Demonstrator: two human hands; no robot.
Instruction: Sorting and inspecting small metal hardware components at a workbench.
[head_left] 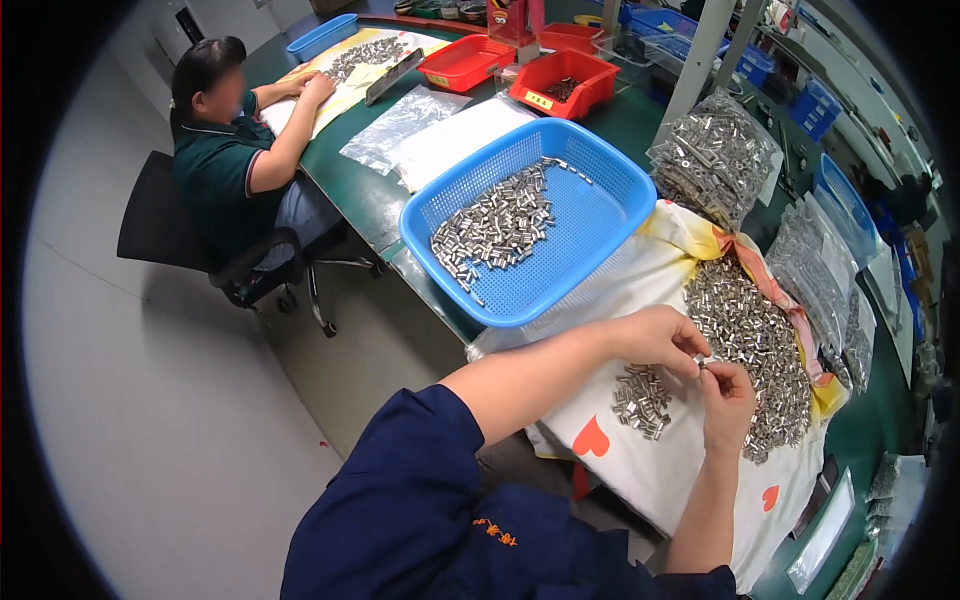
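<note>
Your left hand (660, 340) and right hand (728, 400) meet over the white cloth (660, 470), fingertips nearly touching. Between them sits one small metal sleeve (703, 363); your left thumb and forefinger are pinched together on it, and your right fingertips close on it from the near side. The part itself is mostly covered by your fingers, so its exact shape and which hand bears it cannot be told.

Just near-left of your hands lies a small group of sleeves (641, 400) on the cloth. To the right runs a long loose heap of sleeves (755, 350); its far end is partly hidden by a fold of orange-and-yellow fabric (745, 255).

Far-left of your hands, the blue basket (610, 165) holds a further batch of sleeves (495, 228), bunched on its left side. Its near rim overlaps the cloth.

Clear bags of metal parts (715, 155) stand far right; the ones toward the right rim are bent and blurred by the lens, contents hard to read.

Across the green table (365, 195), a seated co-worker (235, 160) leans over a spread of parts (365, 55); hands partly hidden. Red bins (565, 85) stand at the far end.
</note>
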